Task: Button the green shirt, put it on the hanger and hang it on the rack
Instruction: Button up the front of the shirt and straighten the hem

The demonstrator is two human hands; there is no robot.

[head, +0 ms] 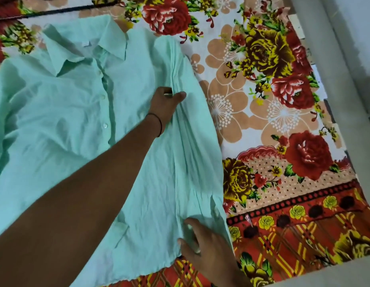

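A bed spread with a floral sheet (283, 121) of red and yellow roses fills the head view, with a pale wall (345, 59) running down the right edge. No hanger or rack shows anywhere in this view.

The green shirt (66, 121) lies front up across the left and middle of the bed. Its collar (109, 44) is at the far end and its hem at the near end, so its long axis runs away from the person. A line of white buttons (105, 125) shows down the placket. Whether every one is fastened cannot be told.

The left hand (166, 104), with a dark thread (159, 125) round its wrist, reaches across the body of the shirt. Its thumb and curled fingers pinch a raised fold along the shirt's right side, about level with the chest. The right hand (202, 247) comes in from the near edge and rests on the same side down by the hem, thumb and bent fingers gathering a little cloth between them.

Both hands therefore sit on one long edge of the garment, left farther away and right nearer. The collar lies up and to the left of them, closer to the left hand. I judge the shirt is being straightened, and the next move probably calls for that hand to reach the collar.
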